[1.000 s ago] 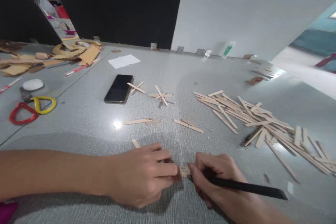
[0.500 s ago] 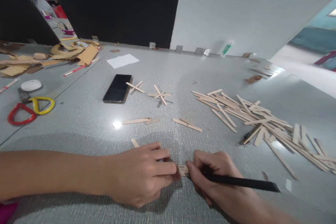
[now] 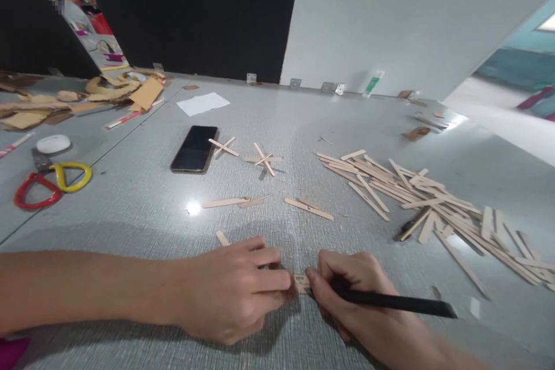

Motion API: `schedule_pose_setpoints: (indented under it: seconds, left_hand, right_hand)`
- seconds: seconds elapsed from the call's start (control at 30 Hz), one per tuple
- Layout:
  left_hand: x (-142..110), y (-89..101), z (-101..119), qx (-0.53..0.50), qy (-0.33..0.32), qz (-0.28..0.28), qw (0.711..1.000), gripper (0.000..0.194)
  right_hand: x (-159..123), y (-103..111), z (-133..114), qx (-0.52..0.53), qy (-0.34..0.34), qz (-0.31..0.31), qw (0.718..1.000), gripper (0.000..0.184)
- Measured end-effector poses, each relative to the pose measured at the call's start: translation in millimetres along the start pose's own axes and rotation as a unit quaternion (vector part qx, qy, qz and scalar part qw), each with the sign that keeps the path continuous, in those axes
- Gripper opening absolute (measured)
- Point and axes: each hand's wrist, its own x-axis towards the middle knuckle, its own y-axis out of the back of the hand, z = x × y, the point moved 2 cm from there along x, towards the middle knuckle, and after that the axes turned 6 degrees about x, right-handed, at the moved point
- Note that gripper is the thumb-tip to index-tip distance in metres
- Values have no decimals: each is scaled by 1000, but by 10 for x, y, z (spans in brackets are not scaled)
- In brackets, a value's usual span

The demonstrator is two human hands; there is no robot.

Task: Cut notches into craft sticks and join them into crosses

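Observation:
My left hand [image 3: 243, 292] is closed, its fingers pressing a wooden craft stick [image 3: 300, 284] onto the table. Only a short, notched piece of that stick shows between my hands. In a pen-like grip, my right hand [image 3: 353, 289] holds a slim black tool [image 3: 399, 302] that looks like a craft knife. Its tip is hidden at the stick, and the handle points right. Another stick end [image 3: 222, 238] pokes out behind my left hand. Beyond my hands lie a broken stick [image 3: 225, 202] and a split stick [image 3: 309, 208].
A heap of craft sticks [image 3: 420, 196] spreads over the right side. Crossed sticks [image 3: 265, 159] lie near a phone [image 3: 195, 149]. Red-and-yellow-handled scissors [image 3: 54, 184] and a white mouse-like object [image 3: 53, 143] are left, with cardboard scraps [image 3: 113, 89] behind. Upright panels [image 3: 186, 17] edge the table.
Both hands keep nearly the same place and grip. The outer end of the black handle has shifted slightly left and down. The view itself has moved a little.

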Motion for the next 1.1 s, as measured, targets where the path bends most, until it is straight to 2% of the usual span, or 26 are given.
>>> schedule_pose_setpoints:
  seconds: [0.5,1.0,1.1]
  left_hand:
    - [-1,-5,3,5,1,-2,1000,27]
    - [6,-2,6,2,-1,8,1000,30]
    - [7,18,8,-4,2,-6,1000,28]
  right_hand:
    - [8,-13,11,-33,2,3,999,50]
    - [38,-1,-63,-97,80,1,992,48]
    - [34,4,-52,-63,58,10,996,48]
